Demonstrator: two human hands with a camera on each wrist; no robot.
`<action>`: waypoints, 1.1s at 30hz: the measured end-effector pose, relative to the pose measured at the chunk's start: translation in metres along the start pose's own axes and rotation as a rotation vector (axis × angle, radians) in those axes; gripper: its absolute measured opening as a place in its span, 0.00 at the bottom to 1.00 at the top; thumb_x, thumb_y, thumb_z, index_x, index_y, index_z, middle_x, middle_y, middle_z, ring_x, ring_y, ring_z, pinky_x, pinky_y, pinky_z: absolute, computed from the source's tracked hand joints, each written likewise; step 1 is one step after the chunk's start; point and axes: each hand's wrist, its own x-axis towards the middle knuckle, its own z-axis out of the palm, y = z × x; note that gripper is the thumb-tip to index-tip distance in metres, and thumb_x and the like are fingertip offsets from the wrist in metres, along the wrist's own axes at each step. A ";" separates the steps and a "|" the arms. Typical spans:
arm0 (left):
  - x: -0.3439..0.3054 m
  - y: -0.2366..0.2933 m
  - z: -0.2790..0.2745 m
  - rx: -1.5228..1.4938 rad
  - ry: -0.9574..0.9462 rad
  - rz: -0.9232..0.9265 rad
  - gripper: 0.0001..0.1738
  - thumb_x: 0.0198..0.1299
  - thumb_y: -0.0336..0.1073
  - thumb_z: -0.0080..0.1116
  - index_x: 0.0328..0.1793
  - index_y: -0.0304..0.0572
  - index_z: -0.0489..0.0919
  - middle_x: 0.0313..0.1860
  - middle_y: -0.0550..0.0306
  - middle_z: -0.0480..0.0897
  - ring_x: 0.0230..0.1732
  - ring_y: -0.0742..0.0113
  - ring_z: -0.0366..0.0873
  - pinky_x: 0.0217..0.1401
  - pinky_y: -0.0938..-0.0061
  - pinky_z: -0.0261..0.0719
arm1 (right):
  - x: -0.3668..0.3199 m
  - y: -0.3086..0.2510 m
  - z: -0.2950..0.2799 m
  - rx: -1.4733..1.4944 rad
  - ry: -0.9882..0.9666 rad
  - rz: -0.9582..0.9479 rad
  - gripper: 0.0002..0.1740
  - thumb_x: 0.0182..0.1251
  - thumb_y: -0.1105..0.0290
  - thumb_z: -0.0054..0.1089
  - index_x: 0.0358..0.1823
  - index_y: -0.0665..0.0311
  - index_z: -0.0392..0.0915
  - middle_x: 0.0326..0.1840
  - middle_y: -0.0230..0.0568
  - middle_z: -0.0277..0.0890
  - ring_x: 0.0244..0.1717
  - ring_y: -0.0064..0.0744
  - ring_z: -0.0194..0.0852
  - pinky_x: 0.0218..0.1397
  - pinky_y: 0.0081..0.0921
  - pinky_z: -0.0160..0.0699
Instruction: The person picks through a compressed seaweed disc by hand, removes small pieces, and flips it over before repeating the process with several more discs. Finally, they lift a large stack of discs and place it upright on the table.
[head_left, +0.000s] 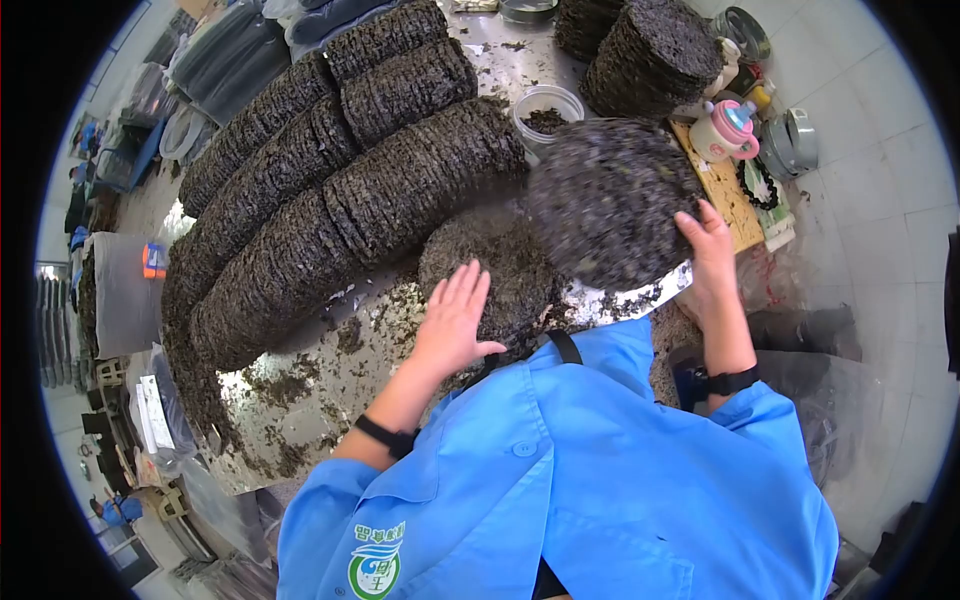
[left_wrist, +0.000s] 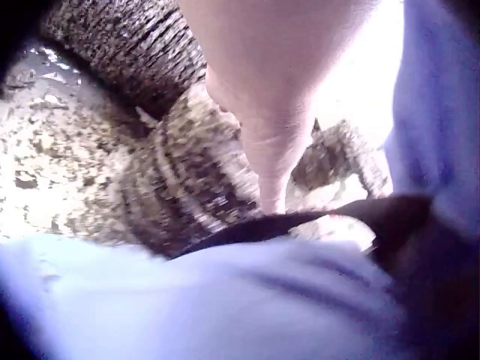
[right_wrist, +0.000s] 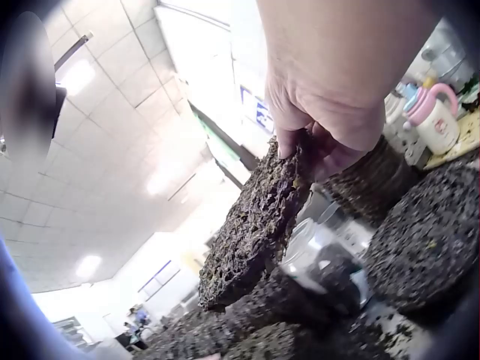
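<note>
My right hand [head_left: 712, 252] holds a round, dark dried seaweed cake [head_left: 612, 200] by its right edge, and the cake is blurred in the head view. From the right wrist, the thumb and fingers pinch the rim of this seaweed cake [right_wrist: 251, 225], which hangs tilted. My left hand [head_left: 452, 325] has its fingers straight and spread, overlapping the near edge of another round seaweed cake [head_left: 490, 255] on the metal table. The left wrist view shows that hand [left_wrist: 274, 127] only in part, with its fingertips hidden.
Long rows of stacked seaweed cakes [head_left: 350, 200] fill the table's left side. At the back stand another stack [head_left: 655, 60] and a clear tub [head_left: 547, 112] with seaweed bits. A pink-and-white bottle [head_left: 722, 132] stands on a wooden board [head_left: 738, 205] at right. Crumbs litter the metal table [head_left: 330, 400].
</note>
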 end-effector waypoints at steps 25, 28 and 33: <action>-0.015 -0.019 0.047 0.195 0.120 0.187 0.27 0.54 0.33 0.49 0.63 0.35 0.69 0.65 0.41 0.69 0.68 0.47 0.64 0.71 0.55 0.59 | -0.008 0.103 0.118 -0.680 -0.391 0.058 0.27 0.55 0.72 0.62 0.58 0.66 0.71 0.55 0.51 0.74 0.55 0.44 0.75 0.56 0.32 0.74; -0.013 -0.017 0.047 0.237 0.083 0.196 0.26 0.56 0.33 0.47 0.63 0.32 0.69 0.64 0.39 0.69 0.68 0.45 0.64 0.70 0.54 0.60 | -0.005 0.091 0.130 -0.814 -0.401 0.027 0.27 0.54 0.73 0.62 0.59 0.66 0.71 0.55 0.49 0.74 0.54 0.41 0.74 0.56 0.31 0.74; -0.006 -0.016 0.035 0.173 0.038 0.153 0.30 0.51 0.32 0.53 0.63 0.32 0.68 0.65 0.40 0.69 0.67 0.47 0.65 0.69 0.58 0.63 | 0.006 0.101 0.133 -0.935 -0.393 0.072 0.27 0.56 0.73 0.62 0.59 0.68 0.70 0.54 0.44 0.75 0.53 0.37 0.74 0.56 0.28 0.72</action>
